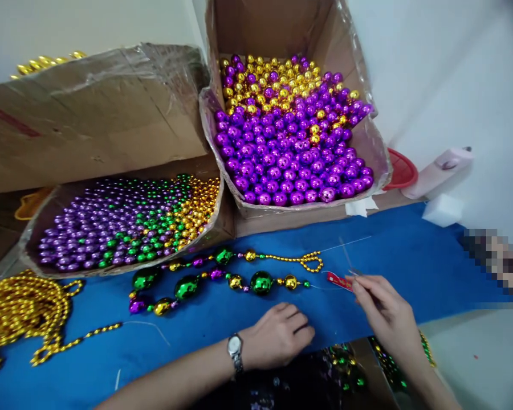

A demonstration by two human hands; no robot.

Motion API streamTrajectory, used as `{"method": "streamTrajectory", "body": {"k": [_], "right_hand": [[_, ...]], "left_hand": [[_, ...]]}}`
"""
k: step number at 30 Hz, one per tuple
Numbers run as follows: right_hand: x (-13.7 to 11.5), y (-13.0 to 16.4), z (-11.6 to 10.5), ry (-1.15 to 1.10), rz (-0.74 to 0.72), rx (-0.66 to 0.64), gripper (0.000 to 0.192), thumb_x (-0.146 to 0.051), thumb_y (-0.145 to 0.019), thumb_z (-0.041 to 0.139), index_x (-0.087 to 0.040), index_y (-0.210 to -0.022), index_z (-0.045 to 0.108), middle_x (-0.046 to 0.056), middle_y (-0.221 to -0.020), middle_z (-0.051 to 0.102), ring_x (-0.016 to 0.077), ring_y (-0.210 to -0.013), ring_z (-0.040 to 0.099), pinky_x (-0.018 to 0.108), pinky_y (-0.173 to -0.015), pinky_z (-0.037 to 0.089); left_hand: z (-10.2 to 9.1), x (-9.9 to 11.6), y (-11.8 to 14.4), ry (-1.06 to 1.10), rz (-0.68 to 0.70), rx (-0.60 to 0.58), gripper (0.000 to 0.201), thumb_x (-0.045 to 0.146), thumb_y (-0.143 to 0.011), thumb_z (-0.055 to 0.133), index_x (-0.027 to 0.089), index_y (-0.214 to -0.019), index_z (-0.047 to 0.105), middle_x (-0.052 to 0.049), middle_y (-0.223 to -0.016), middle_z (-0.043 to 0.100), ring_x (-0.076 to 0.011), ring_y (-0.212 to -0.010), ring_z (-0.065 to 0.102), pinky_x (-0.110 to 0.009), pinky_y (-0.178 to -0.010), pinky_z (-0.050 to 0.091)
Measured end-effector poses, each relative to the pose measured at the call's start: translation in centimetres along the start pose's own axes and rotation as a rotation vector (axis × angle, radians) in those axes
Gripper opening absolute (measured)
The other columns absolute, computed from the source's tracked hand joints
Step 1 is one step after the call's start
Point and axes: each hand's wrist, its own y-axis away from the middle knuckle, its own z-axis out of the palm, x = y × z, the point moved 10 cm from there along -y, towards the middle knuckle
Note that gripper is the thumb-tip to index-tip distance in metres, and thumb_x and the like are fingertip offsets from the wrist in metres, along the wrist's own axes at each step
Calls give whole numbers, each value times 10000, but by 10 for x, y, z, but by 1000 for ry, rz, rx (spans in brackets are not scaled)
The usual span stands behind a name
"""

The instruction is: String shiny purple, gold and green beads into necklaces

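Observation:
My right hand [382,302] is closed in a pinch above the blue table covering [346,313]. Between its fingertips is a small red strip with gold marks [340,281], its kind unclear, and a thin pale thread shows beside it. My left hand [280,335], with a watch [235,346] on the wrist, lies curled at the table's front edge; its fingers hide whatever they may hold. Beyond it a bead necklace [260,282] of green, purple and gold beads lies doubled back. One end carries a gold bead loop [312,261], the other a loose thread.
Gold bead strings [21,310] lie heaped at left. A cardboard box [226,213] of small beads and a taller box [308,209] of purple and gold beads stand behind. A red basin [402,169], a pink bottle [438,171] and a white block [443,209] sit at right.

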Motion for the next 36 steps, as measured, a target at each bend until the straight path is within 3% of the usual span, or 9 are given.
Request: {"method": "streamTrajectory", "body": {"k": [3,9,12,16,19,22,28,31,36], "right_hand": [[1,9,2,52,-30,-70,211,-350,-897,528,-252,-1036,653,61,-998,613,199,-877,590,321,-773,494],[12,30,0,-204,155,-164,216,-355,-904,525,-211,-1040,611,19,-795,600,129,-675,582,210,-615,498],[11,33,-4,-197,206,-184,246,-363,-913,504,-191,-1056,606,12,-716,585,139,-669,590,204,-591,496],[2,33,-2,45,64,-253,248,-352,-920,484,-207,-1084,602,65,-935,636,177,-814,623,256,-706,513],[4,43,8,295,-74,-341,247,-323,-949,414,-239,-1094,596,67,-979,634,192,-861,622,295,-760,498],[17,58,18,468,-89,-435,281,-306,-972,344,-258,-1086,596,53,-918,632,176,-783,630,277,-709,497],[34,74,18,662,-66,-491,323,-341,-985,286,-281,-1062,594,34,-839,601,170,-721,631,248,-598,466],[36,76,17,722,-72,-506,325,-327,-982,293,-266,-987,612,30,-795,583,163,-705,621,234,-568,437],[31,78,16,729,-70,-507,266,-295,-964,354,-252,-912,611,19,-798,583,135,-667,592,215,-552,407]], "left_hand": [[2,-5,-3,33,-55,10,219,231,-916,422,181,-1112,505,-82,-966,600,-166,-821,564,-277,-737,470],[0,-14,-27,88,-203,65,442,274,-938,359,145,-1355,292,-173,-1365,411,-220,-1075,535,-312,-820,502],[12,-12,-38,117,-161,46,408,261,-931,375,145,-1321,349,-162,-1303,482,-213,-1040,557,-312,-817,507],[27,-2,-37,94,-48,31,304,158,-908,402,135,-1200,486,-135,-1141,598,-193,-964,584,-304,-835,492],[28,3,-24,35,-16,51,312,141,-904,418,130,-1206,495,-143,-1204,574,-210,-1017,561,-329,-849,483],[22,5,-9,8,8,62,328,150,-909,425,163,-1230,494,-118,-1259,552,-213,-1016,551,-346,-826,484],[-7,-39,-1,-31,-191,196,315,176,-891,473,157,-1201,530,-117,-1174,600,-261,-1091,500,-429,-914,436],[-7,-55,-11,-64,-266,114,379,284,-885,507,168,-1246,497,-123,-1234,559,-312,-1184,430,-538,-1007,331],[1,-53,-23,-101,-229,-1,276,251,-905,472,186,-1160,554,-95,-1160,603,-277,-1115,489,-569,-1044,246]]}}
